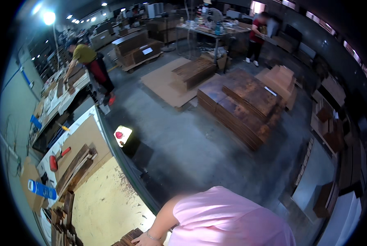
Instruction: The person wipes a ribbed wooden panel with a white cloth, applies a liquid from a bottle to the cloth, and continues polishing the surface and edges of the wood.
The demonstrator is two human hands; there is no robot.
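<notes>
A dim workshop with a grey floor; a pale-topped counter serves as landmark. At the counter's near end my right hand, below a pink sleeve, reaches to a small stack of dark wooden pieces; the fingers meet its side, a placing that would suit steadying it. How far my grip is open I cannot tell, nor whether it has closed on a piece, since the view's lower edge cuts it off; my left hand is out of view. Along the counter's wall side lie piled wooden blocks and a blue container, perhaps kept there to stay out of the way. Farther up the counter, long wooden strips lie partly over a cardboard sheet, which may spare their surface, with a red mallet beside them, likely for easy reach. Beyond the counter's open side, brown panels are stacked flat, presumably for stability.
</notes>
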